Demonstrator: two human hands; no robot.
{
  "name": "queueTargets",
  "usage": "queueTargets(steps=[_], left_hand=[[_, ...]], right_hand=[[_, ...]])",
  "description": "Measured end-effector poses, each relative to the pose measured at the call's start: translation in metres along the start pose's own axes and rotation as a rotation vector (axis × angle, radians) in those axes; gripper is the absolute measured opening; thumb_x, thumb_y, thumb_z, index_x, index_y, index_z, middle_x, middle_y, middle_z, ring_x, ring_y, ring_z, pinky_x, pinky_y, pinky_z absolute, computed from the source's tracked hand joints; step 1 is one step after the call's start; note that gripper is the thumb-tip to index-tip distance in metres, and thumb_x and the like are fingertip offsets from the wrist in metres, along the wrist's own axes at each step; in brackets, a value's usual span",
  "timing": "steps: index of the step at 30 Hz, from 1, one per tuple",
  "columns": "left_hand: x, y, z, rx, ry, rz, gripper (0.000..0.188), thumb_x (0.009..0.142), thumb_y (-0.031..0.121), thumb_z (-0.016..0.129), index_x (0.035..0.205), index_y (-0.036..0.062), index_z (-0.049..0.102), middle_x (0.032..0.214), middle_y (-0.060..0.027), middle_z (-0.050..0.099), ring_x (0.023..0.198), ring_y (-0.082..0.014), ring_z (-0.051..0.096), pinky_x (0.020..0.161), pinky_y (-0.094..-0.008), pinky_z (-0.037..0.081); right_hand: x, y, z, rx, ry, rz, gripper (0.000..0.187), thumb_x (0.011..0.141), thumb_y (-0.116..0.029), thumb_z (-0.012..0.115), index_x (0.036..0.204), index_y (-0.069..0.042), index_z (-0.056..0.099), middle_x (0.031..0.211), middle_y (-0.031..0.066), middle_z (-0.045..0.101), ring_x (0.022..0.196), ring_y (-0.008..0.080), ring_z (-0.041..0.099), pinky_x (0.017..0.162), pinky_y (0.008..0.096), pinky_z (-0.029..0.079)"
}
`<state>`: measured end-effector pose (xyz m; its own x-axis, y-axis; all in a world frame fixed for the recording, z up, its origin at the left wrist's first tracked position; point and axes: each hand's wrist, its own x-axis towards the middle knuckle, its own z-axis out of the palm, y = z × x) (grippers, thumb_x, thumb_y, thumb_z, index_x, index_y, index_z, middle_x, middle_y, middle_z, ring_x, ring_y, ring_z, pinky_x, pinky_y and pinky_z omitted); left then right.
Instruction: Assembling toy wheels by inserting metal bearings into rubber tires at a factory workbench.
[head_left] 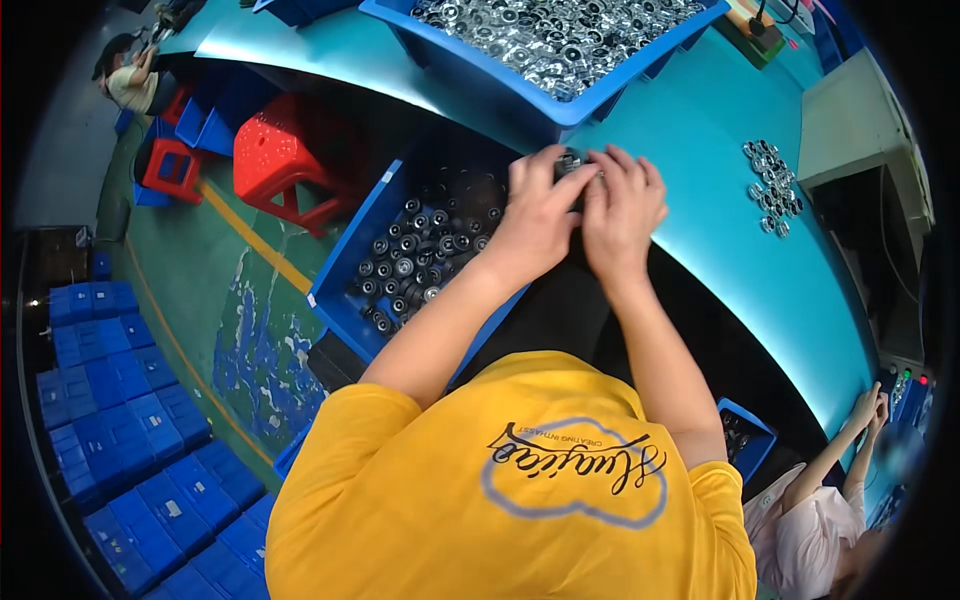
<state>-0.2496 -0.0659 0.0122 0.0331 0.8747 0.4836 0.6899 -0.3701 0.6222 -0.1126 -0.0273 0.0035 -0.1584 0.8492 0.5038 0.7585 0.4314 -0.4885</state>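
Observation:
My left hand and my right hand meet at the near edge of the teal table, thumbs toward each other. Between their fingertips is a small dark round part, mostly covered by the fingers; both hands are closed on it. Just beyond them stands a blue bin heaped with shiny clear-and-black round parts. Below my left forearm, a lower blue bin holds several black wheel-like parts with pale centres. A loose cluster of clear round parts lies on the table to the right.
The teal table curves off to the right, past a pale machine housing. Red stools stand at left on the green floor. Stacked blue crates fill the lower left. Other people work at far left and lower right.

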Motion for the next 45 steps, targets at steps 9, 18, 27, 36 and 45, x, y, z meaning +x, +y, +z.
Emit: queueTargets(steps=[9,18,27,36,45], left_hand=[[-0.162,-0.084,-0.104,-0.318,-0.048,-0.725,0.038,0.091,0.004,0.073,0.129,0.0039,0.070,0.108,-0.0108,0.075,0.099,-0.0191,0.072,0.092,-0.0323,0.057],[-0.236,-0.131,-0.120,0.273,-0.123,-0.615,0.024,0.096,0.008,0.063,0.118,0.0044,0.073,0.112,-0.0198,0.074,0.104,-0.0396,0.071,0.092,-0.0470,0.056],[-0.167,-0.067,-0.073,0.020,-0.237,-0.290,0.019,0.095,0.003,0.064,0.111,0.0043,0.074,0.103,-0.0178,0.074,0.096,-0.0379,0.071,0.084,-0.0443,0.057],[-0.038,0.066,0.015,-0.265,-0.167,0.269,0.025,0.087,-0.007,0.069,0.110,0.0021,0.072,0.088,-0.0137,0.071,0.078,-0.0320,0.068,0.070,-0.0392,0.055],[0.093,0.136,0.127,-0.341,-0.340,0.329,0.017,0.094,0.003,0.069,0.109,0.0047,0.076,0.090,-0.0132,0.074,0.077,-0.0270,0.069,0.070,-0.0371,0.054]], right_hand=[[-0.065,-0.062,0.051,0.647,-0.194,0.059,0.023,0.096,-0.004,0.062,0.116,-0.009,0.073,0.112,0.0107,0.068,0.108,0.0305,0.064,0.095,0.0382,0.050],[-0.089,-0.014,-0.008,0.754,-0.127,0.241,0.015,0.102,0.000,0.061,0.111,-0.001,0.073,0.102,0.0072,0.067,0.091,0.0137,0.066,0.078,0.0254,0.054],[-0.143,0.049,-0.086,0.629,0.126,0.359,0.015,0.102,0.003,0.059,0.111,-0.001,0.070,0.104,0.0054,0.065,0.079,0.0080,0.061,0.069,0.0208,0.050],[-0.081,0.115,-0.172,0.333,0.357,0.203,0.014,0.095,0.004,0.067,0.107,-0.001,0.072,0.098,0.0069,0.066,0.079,0.0120,0.061,0.071,0.0249,0.050],[-0.047,0.218,-0.233,-0.109,0.063,0.355,0.023,0.088,-0.014,0.073,0.110,-0.008,0.074,0.099,0.0115,0.071,0.091,0.0312,0.068,0.078,0.0422,0.056]])
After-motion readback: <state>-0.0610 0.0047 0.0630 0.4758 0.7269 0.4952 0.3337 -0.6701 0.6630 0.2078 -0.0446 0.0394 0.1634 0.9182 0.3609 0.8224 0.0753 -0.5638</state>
